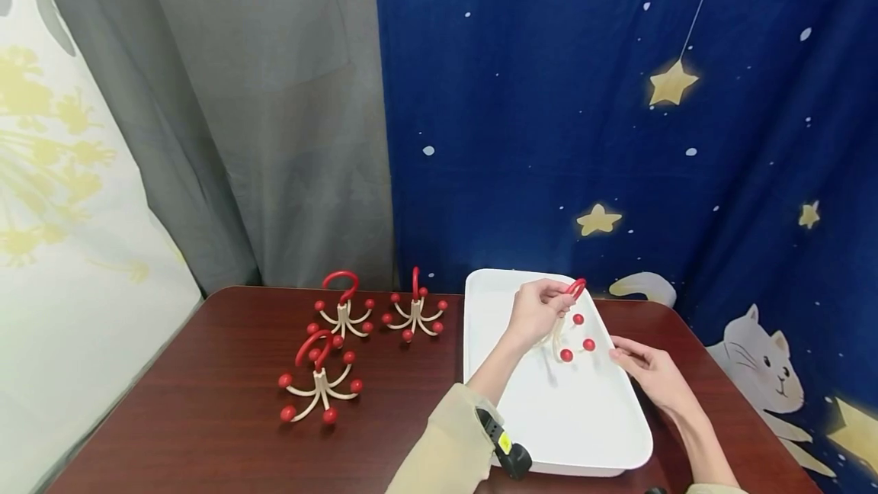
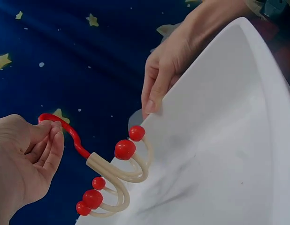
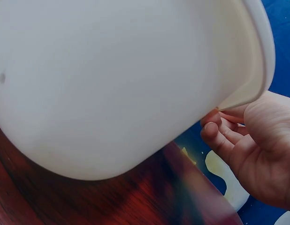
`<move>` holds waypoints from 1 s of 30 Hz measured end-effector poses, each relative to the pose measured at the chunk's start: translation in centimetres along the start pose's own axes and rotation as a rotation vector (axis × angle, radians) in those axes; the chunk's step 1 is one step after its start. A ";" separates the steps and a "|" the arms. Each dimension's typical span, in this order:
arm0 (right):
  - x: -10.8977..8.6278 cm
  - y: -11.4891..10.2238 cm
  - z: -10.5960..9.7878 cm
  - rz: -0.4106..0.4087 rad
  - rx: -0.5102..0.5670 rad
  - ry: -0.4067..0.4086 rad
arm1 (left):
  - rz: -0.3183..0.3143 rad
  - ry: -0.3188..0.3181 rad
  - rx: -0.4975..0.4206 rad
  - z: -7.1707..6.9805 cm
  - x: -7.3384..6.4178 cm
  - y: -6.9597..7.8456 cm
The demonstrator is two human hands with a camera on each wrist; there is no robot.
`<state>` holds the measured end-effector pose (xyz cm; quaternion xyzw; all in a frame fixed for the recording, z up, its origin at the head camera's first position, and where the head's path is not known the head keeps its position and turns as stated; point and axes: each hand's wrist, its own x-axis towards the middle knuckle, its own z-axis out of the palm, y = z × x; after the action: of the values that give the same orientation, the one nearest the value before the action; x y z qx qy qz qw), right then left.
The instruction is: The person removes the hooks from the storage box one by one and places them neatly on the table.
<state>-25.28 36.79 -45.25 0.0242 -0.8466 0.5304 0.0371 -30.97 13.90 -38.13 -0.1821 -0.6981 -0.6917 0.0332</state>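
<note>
My left hand (image 1: 537, 312) pinches the red crook of a hook hanger (image 2: 112, 164) between thumb and fingertips. The hanger's curved cream arms end in red balls and hang tilted over the white tray (image 1: 569, 425), close above its surface. At the tray's right edge is my right hand (image 1: 648, 376). In the left wrist view its thumb lies over the rim, the other fingers outside. Up close in the right wrist view, the right fingertips (image 3: 210, 130) are right at the tray's edge.
Three similar hook hangers stand on the dark red-brown table left of the tray: one in front (image 1: 320, 383), one behind it (image 1: 344, 311) and one nearer the tray (image 1: 415, 311). A grey curtain (image 1: 274, 97) and a blue starry curtain (image 1: 521, 136) hang behind the table.
</note>
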 end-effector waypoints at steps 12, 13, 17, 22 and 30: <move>0.0 0.0 0.1 0.005 -0.024 0.004 | 0.051 -0.031 -0.108 -2.2 -1.6 2.8; 0.0 0.0 0.1 0.003 -0.023 0.003 | 0.060 -0.035 -0.114 -2.4 -1.7 3.0; -0.1 0.0 0.0 -0.003 -0.015 0.007 | 0.090 -0.037 -0.128 -3.2 -2.3 3.5; -0.1 0.0 0.0 -0.005 0.007 0.005 | 0.121 -0.043 -0.159 -4.3 -3.0 4.0; 0.0 0.1 0.0 -0.014 0.020 0.001 | 0.168 -0.055 -0.173 -6.3 -4.4 5.1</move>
<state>-25.24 36.88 -45.35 0.0301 -0.8411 0.5384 0.0409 -26.66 6.69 -34.31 -0.2611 -0.6188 -0.7388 0.0563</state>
